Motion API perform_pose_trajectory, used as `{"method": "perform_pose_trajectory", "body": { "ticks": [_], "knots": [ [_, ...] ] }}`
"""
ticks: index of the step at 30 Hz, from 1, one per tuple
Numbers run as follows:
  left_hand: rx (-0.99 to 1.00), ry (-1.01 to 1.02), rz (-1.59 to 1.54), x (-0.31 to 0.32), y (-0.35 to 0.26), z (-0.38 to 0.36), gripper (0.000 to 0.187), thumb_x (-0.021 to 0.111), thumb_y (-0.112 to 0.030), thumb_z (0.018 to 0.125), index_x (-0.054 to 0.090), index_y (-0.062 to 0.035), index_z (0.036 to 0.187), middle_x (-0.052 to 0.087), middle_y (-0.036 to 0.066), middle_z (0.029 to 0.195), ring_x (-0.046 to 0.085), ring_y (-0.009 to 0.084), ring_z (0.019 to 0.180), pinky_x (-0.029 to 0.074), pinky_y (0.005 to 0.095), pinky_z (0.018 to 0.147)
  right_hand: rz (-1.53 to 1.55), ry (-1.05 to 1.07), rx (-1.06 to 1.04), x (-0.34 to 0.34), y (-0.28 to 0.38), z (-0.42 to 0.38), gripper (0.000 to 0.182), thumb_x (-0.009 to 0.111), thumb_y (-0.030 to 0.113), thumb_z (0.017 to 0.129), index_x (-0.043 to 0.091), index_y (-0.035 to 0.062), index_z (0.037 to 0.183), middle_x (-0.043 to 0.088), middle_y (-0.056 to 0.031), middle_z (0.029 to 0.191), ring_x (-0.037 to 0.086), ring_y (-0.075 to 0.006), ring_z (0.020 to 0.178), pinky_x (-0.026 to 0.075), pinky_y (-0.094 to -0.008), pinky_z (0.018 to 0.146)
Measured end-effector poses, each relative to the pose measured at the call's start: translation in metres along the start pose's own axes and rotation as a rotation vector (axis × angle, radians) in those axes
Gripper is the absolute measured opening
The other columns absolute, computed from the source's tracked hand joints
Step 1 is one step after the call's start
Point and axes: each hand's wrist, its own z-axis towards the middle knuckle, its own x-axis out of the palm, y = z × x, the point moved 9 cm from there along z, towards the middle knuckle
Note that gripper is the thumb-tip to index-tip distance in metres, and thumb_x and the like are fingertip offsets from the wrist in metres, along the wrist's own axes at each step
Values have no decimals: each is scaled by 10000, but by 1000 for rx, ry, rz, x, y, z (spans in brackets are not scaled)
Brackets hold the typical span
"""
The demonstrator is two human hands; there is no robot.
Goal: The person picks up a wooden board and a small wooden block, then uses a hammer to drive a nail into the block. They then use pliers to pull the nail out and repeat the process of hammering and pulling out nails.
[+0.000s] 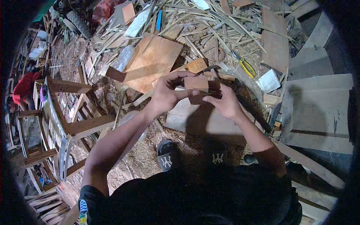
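A small orange-brown wooden block (196, 84) is held up in the middle of the view, between both hands. My left hand (167, 93) grips its left side, with thumb and fingers bent round the edge. On the right, my right hand (224, 100) has its fingers closed on the darker right part of what is held; whether this is one piece or two I cannot tell. Beneath the hands lies a pale board (204, 120) on the ground. Just behind them is a small yellowish wood piece (195, 65).
Yellow-handled pliers (247, 68) lie on scrap wood at the back right. A large plywood sheet (155, 60) is behind my left hand. Wooden frames (93, 125) stand at the left; a panel (317, 108) lies at the right. Someone in red (24, 88) is at far left.
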Motion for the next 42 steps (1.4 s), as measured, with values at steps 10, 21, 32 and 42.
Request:
{"method": "perform_pose_trajectory", "body": {
  "ticks": [10, 21, 32, 42],
  "knots": [
    [51, 30, -104, 4, 4, -1, 557, 881, -14, 764, 589, -32, 1238, 695, 59, 1145, 643, 146, 1091, 503, 326, 999, 0, -28, -106, -1, 10, -5, 497, 793, 88, 855, 590, -22, 1295, 705, -140, 1211, 649, -200, 1128, 476, -372, 1039],
    [90, 35, -54, 4, 2, -2, 560, 882, 3, 750, 567, -32, 1212, 690, 43, 1108, 637, 141, 1073, 494, 318, 981, 19, 26, -18, 2, 9, -5, 522, 825, 102, 827, 596, -17, 1280, 707, -132, 1196, 644, -192, 1105, 475, -369, 1035],
    [77, 31, -87, 6, 8, -2, 547, 881, 5, 750, 579, -43, 1203, 693, 43, 1104, 641, 134, 1059, 508, 311, 957, -10, 30, -13, 1, 9, -6, 450, 813, 134, 830, 641, -22, 1216, 722, -193, 1147, 690, -290, 1091, 512, -410, 990],
    [87, 28, -53, 5, 6, 1, 525, 879, -2, 758, 590, -37, 1196, 692, 45, 1107, 638, 131, 1062, 512, 317, 967, -14, 17, -26, -2, 3, -3, 414, 795, 123, 846, 644, -31, 1199, 727, -190, 1126, 698, -283, 1059, 519, -397, 973]
  ]
}}
